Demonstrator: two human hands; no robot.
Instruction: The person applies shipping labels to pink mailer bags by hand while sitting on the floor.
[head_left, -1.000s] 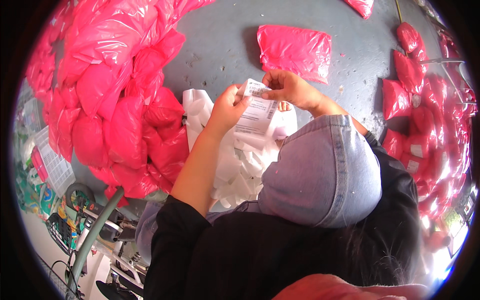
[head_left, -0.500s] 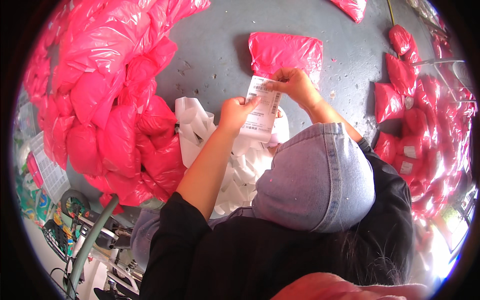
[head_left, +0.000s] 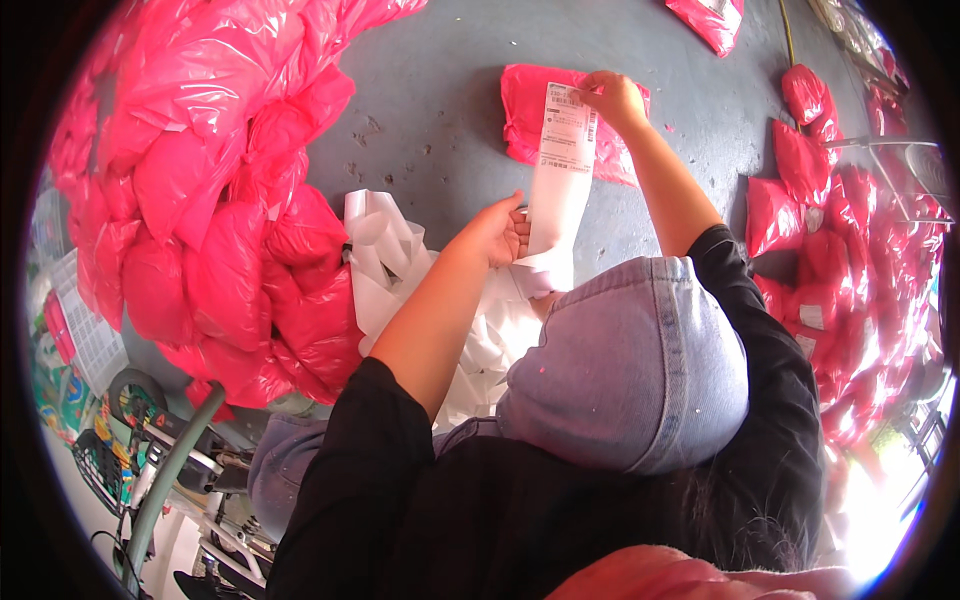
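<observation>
The right hand [head_left: 617,97] pinches the upper right corner of a printed white rectangular paper label [head_left: 567,130], which is on a long, glossy white paper strip [head_left: 558,205]. At 7 o'clock from the label, the left hand [head_left: 500,230] hangs loosely curled and empty beside the strip. The label overlies a glossy pink plastic package [head_left: 520,115] on the grey floor [head_left: 430,110]; whether they touch, I cannot tell. A straight, even pull seems best, with the thumb kept near the corner so that the print stays uncreased, and the left hand ready to steady the strip.

The blue denim-covered knee [head_left: 625,370], between 5 and 6 o'clock, crowds the strip's lower end. The tangled white paper ribbon [head_left: 385,255] toward 7 o'clock could snag it. Pink plastic bags [head_left: 240,260] pile up at 8 o'clock, and more pink packages [head_left: 775,215] lie around 4 o'clock.
</observation>
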